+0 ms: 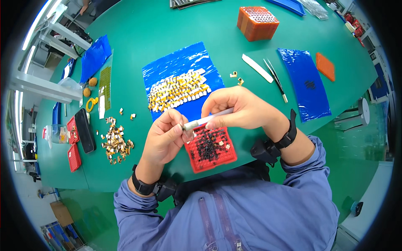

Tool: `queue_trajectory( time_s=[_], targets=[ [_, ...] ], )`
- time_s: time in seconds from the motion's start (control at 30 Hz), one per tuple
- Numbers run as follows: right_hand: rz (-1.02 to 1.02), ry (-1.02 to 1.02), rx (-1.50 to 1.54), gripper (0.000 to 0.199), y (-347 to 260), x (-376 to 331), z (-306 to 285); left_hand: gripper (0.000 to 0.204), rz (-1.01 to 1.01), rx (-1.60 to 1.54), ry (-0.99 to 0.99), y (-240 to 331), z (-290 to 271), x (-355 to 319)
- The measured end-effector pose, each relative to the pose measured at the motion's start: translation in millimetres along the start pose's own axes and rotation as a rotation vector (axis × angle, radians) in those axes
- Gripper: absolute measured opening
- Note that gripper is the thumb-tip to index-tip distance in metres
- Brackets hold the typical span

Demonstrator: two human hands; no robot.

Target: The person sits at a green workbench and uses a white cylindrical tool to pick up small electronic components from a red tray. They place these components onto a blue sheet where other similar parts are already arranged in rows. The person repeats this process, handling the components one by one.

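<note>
- loose parts (117, 144): left, heaped apart, perhaps as stock.
- left hand (164, 136): pinching the rod (214, 116) at its grey tip, seemingly to steady it.
- blue sheet (180, 59): far, bearing rowed parts (180, 92), likely for order.
- red tray (215, 166): near, black bits (207, 147) within reach.
- right hand (243, 109): gripping the rod's shaft above the tray, probably for control.

At centre, two hands (164, 140) (247, 109) and one white-handled tool (203, 121) are counted; one red tray (215, 167) is seen below, one pair of tweezers (279, 86) at right, two round brown objects (92, 81) at left.
</note>
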State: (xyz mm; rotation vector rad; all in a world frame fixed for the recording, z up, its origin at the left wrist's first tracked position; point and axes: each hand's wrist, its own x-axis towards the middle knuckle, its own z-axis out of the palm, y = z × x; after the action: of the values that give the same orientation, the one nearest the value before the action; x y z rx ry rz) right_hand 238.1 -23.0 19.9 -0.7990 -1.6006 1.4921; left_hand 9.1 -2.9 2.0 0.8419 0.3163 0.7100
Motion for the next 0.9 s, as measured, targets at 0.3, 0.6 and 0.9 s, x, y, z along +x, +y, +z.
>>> queue_trajectory(
  time_s=[0.3,0.6,0.9],
  targets=[
    [0.036,-0.043,-0.285,0.017,-14,-5,0,0.011,0.022,-0.067,-0.001,-3,0,-2],
    [-0.009,-0.045,-0.217,0.017,-17,-12,2,0.017,-0.008,0.038,-0.013,-4,-2,-6],
    [0.144,-0.077,-0.111,0.015,-20,-13,3,0.014,-0.004,0.052,-0.016,-5,0,-7]
  ],
)
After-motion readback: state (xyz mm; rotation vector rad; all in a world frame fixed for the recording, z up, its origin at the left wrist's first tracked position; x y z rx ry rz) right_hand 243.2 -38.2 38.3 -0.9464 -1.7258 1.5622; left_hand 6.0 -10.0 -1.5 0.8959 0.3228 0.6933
